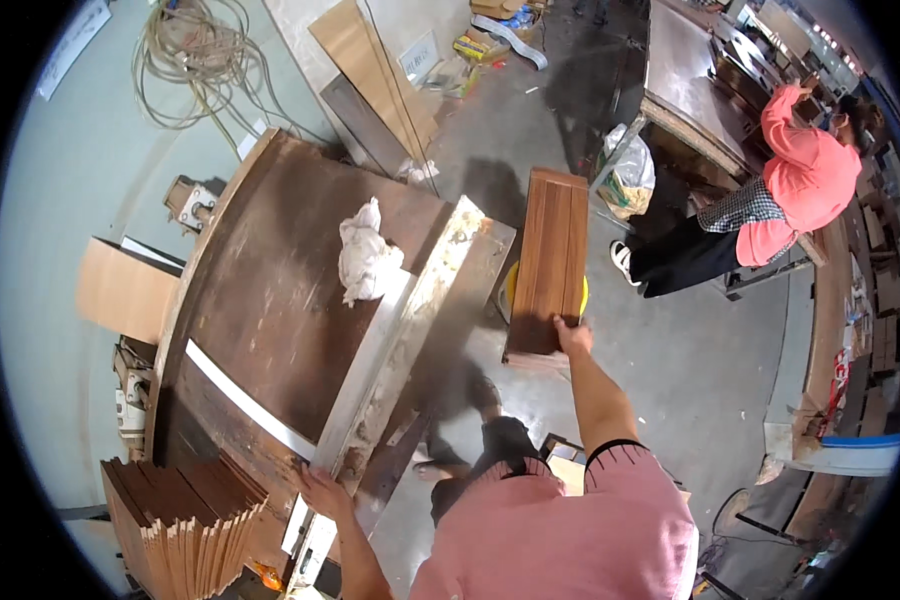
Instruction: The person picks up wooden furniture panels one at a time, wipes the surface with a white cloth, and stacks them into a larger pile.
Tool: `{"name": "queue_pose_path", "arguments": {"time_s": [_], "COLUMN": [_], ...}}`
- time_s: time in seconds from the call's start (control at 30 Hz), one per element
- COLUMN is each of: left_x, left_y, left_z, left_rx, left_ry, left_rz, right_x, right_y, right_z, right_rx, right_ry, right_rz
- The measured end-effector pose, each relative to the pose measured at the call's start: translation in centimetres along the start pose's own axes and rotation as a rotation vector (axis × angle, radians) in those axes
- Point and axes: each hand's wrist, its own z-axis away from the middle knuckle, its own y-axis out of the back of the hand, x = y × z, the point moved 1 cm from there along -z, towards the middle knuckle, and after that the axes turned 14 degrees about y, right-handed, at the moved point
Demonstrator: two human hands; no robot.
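Note:
To the right of the bench, a stack of long brown wooden boards point(552, 255) rests over a round yellow support, whose rim point(584, 295) shows at the side. My right hand point(574, 338) grips the near right corner of this stack, thumb on top. My left hand point(324, 493) is at the front edge of the brown workbench point(300, 220), fingers stretched out beside the metal rail point(365, 360); it holds nothing. Nearest to it stands a row of brown boards point(185, 520) with pale cut ends.
A crumpled white cloth point(368, 255) and a white strip point(245, 398) lie on the bench. Coiled hoses point(195, 65) hang on the wall. A person in a coral top point(810, 160) works at another table point(690, 85), near a plastic sack point(627, 175).

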Motion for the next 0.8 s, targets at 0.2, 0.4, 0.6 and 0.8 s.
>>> {"name": "queue_pose_path", "arguments": {"time_s": [0.2,0.4,0.6,0.8], "left_x": [1.7,0.9,2.1,0.5], "left_y": [-0.4,-0.4,1.3,0.6], "left_z": [-0.1,1.0,1.1,0.9], "left_rx": [0.035,0.117,0.134,0.039], "left_ry": [0.114,0.077,0.023,0.023], "left_rz": [-0.070,-0.006,0.116,0.085], "right_x": [3.0,2.2,0.8,-8.5], "right_y": [2.6,7.3,10.5,13.0], "right_z": [-2.3,-1.3,4.5,13.0], "right_rx": [-0.129,0.043,-0.097,-0.253], "right_ry": [0.107,0.385,0.483,0.800], "right_rz": [-0.359,-0.430,-0.707,-0.785]}}
